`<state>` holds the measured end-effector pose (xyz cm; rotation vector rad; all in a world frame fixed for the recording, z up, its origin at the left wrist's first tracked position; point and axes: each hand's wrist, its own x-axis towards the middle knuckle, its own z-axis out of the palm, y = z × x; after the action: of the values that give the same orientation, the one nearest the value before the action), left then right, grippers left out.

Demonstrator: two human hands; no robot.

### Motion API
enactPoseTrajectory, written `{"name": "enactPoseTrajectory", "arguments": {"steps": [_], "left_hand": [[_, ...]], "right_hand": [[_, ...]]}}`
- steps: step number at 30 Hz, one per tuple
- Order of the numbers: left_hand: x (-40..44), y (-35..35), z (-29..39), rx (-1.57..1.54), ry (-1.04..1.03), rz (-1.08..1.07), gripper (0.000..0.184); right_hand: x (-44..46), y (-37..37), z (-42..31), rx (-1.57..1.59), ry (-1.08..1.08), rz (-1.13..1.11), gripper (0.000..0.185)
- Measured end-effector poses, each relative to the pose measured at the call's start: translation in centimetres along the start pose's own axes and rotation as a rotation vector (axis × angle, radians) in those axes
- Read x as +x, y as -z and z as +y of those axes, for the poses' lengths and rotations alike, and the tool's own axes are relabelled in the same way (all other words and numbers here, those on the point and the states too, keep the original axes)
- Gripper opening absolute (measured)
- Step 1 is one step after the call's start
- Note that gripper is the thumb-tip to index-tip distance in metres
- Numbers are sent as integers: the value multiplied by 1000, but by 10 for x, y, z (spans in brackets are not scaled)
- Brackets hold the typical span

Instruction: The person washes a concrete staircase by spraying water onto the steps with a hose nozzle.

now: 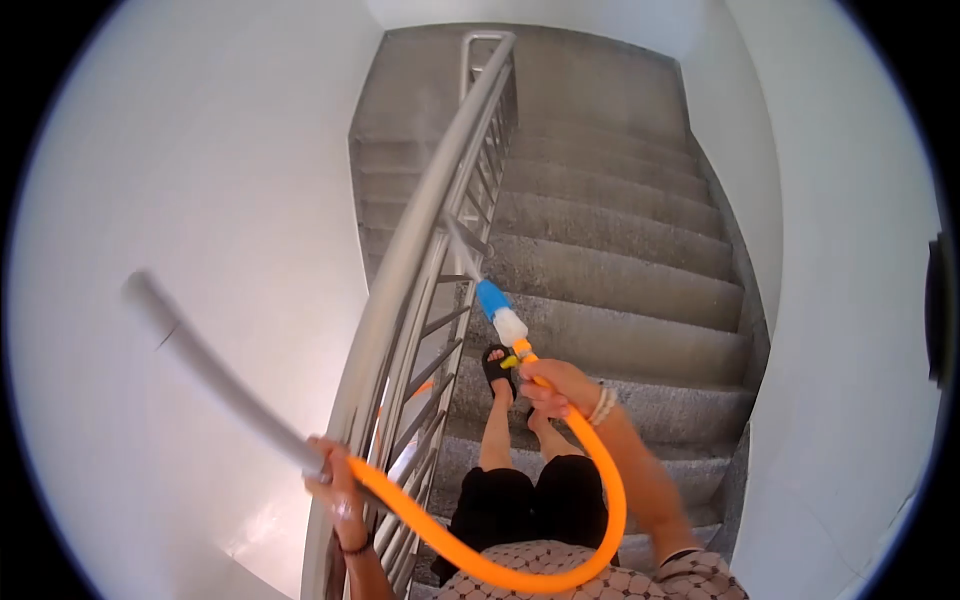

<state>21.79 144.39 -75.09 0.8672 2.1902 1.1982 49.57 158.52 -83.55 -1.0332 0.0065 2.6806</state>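
My right hand (560, 388) is closed around an orange hose (612, 470) just behind its nozzle. The nozzle (493, 300) has a blue tip and a white body and points up and left at the railing; a pale streak, apparently water, leaves its tip. A small yellow piece (510, 361) sticks out beside the hose fitting. My left hand (337, 488) grips the spot where the orange hose meets a grey tube (225, 375), beside the handrail. Between my hands the hose hangs in a loop across my body. The grey tube reaches up and left, its far end blurred.
A metal railing (430, 200) with several bars runs down along my left. Grey concrete steps (620, 260) descend ahead to a landing (590, 75). My sandalled foot (499, 372) stands on a step. White walls (850, 250) enclose the stairwell.
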Motion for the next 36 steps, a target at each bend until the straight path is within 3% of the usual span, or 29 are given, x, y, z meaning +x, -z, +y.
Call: {"name": "enactPoseTrajectory", "arguments": {"steps": [2, 3, 4, 6, 7, 10, 11, 13, 16, 17, 18, 20, 22, 25, 28, 30, 31, 35, 36], "left_hand": [[-7, -1, 13, 37, 104, 69, 6], [-10, 1, 17, 127, 81, 102, 11], [-8, -2, 19, 208, 55, 146, 17], [-5, 3, 11, 313, -5, 121, 24], [-3, 7, -2, 304, 57, 84, 29], [-6, 20, 17, 456, 9, 40, 32], [-5, 19, 10, 443, -107, 94, 30], [-1, 18, 0, 425, -316, 76, 28], [-19, 39, 32, 487, -170, 147, 28], [-21, 40, 39, 484, -162, 136, 29], [-19, 35, 37, 488, -166, 175, 30], [-10, 26, 31, 498, -155, 266, 31], [-9, 24, 22, 456, -266, 229, 32], [-14, 30, 28, 470, -136, 210, 33], [-18, 31, 27, 486, -189, 192, 31], [-17, 31, 22, 506, -191, 190, 31], [-17, 32, 23, 468, -189, 173, 31], [-19, 35, 19, 471, -126, 156, 31], [-14, 28, 18, 481, -137, 164, 32]], "right_hand": [[-49, -24, -6, -402, -185, -68, 25], [-71, -29, -1, -432, -199, -87, 25], [-90, -31, 2, -780, -152, -239, 25], [-120, -67, 5, -1083, -243, -245, 23], [-140, -99, 6, -1053, -380, -87, 22], [-171, -152, 17, -1545, -289, -77, 18], [-182, -171, 19, -1724, -216, -17, 18], [-193, -189, 23, -1988, -104, -99, 19], [-194, -211, 31, -2492, 136, -194, 24], [-196, -237, 33, -2454, 23, -263, 27], [-196, -255, 40, -2479, 32, -309, 27], [-202, -293, 52, -2631, 140, -624, 26], [-215, -334, 89, -2678, 103, -670, 26], [-225, -366, 136, -2825, 47, -883, 28], [-238, -382, 179, -2886, 71, -883, 30], [-249, -382, 195, -2469, 1051, -1299, 14], [-253, -388, 200, -2493, 840, -1338, 18], [-249, -375, 202, -2433, 978, -1366, 21], [-237, -370, 183, -2684, 733, -1124, 25]]}}
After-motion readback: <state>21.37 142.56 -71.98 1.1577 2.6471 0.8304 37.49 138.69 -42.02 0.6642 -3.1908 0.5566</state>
